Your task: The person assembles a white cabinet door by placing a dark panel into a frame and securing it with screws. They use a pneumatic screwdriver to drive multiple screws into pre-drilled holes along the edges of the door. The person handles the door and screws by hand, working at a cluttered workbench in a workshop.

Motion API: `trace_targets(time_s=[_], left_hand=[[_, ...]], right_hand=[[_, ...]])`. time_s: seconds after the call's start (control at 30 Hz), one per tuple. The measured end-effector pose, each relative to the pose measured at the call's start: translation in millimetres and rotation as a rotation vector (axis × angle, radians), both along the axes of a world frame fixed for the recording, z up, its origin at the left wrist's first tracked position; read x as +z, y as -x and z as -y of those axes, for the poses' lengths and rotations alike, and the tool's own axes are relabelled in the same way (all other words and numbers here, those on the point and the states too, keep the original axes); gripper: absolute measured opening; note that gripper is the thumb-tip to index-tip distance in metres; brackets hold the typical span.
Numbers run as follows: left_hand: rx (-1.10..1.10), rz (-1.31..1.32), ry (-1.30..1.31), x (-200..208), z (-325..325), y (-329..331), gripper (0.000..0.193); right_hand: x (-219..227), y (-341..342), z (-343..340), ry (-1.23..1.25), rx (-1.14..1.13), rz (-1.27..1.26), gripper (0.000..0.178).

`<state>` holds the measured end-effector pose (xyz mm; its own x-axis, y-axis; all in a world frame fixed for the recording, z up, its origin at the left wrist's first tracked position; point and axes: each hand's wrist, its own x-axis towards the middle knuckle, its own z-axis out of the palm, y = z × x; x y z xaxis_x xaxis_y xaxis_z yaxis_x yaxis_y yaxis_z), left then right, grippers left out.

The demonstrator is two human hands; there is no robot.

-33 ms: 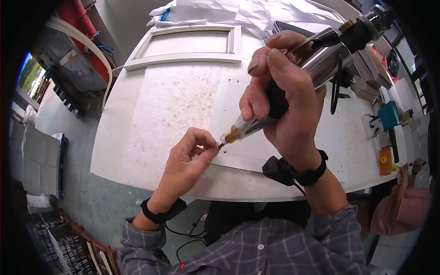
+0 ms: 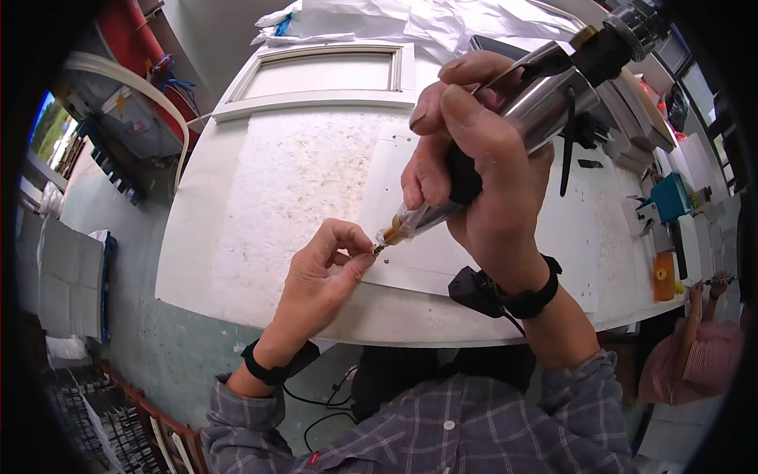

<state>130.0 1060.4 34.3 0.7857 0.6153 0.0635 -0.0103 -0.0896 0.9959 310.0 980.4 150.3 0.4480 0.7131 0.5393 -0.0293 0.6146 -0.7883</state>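
Note:
My right hand is wrapped round the thick barrel of a silver power screwdriver, held slanting with its tip down to the left. Clear tape or film surrounds the brass-coloured nose near the tip. Thumb and fingertips of my left hand pinch together at that tip, on a small dark screw partly hidden by the fingers. Beneath the tool lies a flat white panel with several small holes, one dark dot close to the left fingertips.
A white rectangular frame lies at the back left of the white worktable. White sheeting is heaped behind it. To the right stand a teal device and an orange bottle. Another person's striped sleeve shows at the far right.
My right hand and the screwdriver have shifted slightly left, while the tip stays at my left fingertips. My left hand has hardly moved.

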Motion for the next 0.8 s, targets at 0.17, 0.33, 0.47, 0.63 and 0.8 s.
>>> trace_targets(time_s=[0.17,0.33,0.47,0.63,0.8], left_hand=[[0.042,-0.11,-0.181,-3,-3,-5,0.02],[0.049,-0.162,-0.219,3,0,-4,0.024],[0.048,-0.162,-0.251,2,1,-2,0.026],[0.046,-0.142,-0.289,2,-1,-1,0.028],[0.06,-0.164,-0.295,3,0,0,0.033]], right_hand=[[-7,6,-16,-0.002,0.053,0.154,0.019],[-10,5,-25,-0.024,0.05,0.317,0.018],[-12,6,-28,-0.009,0.059,0.338,0.015],[-14,4,-30,0.053,0.077,0.337,0.011],[-19,3,-35,0.109,0.1,0.327,0.007]])
